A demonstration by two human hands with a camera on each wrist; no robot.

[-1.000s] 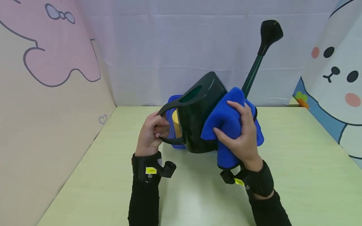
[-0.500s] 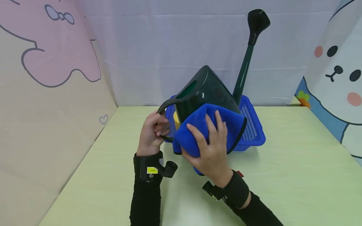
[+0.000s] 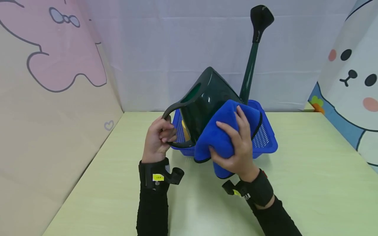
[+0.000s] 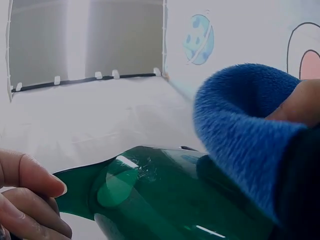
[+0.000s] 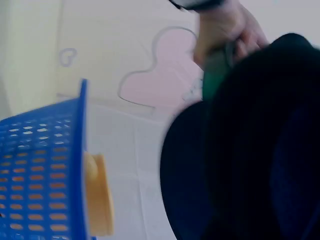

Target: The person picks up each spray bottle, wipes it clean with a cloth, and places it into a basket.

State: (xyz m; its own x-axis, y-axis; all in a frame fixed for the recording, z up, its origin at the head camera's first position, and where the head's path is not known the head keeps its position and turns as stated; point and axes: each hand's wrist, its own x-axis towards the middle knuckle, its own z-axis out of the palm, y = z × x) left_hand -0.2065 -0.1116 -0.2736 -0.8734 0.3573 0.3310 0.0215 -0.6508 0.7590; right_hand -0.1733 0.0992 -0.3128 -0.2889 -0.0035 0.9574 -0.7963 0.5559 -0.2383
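Note:
A dark green watering can (image 3: 203,108) is held tilted above the table, its long spout rising to a black rose (image 3: 261,21) at the upper right. My left hand (image 3: 160,139) grips the can's handle, fingers curled round it. With my right hand (image 3: 237,147) I hold a blue cloth (image 3: 218,134) with black edging against the can's side, fingers bent over the fabric. In the left wrist view, the cloth (image 4: 240,125) meets the glossy green body (image 4: 165,195). Cloth and shadow fill much of the right wrist view, hiding the right fingers.
Behind the can, a blue perforated basket (image 3: 265,137) stands on the pale table (image 3: 310,177). Something yellow (image 3: 185,131) shows in it, partly hidden by the can. A white cloth backdrop (image 3: 177,49) hangs along the table's far edge, with cartoon-printed panels at both sides.
The right hand and cloth went left and down across the can, then back a little right and up. The can's spout swung left and more upright. The left hand keeps its grip.

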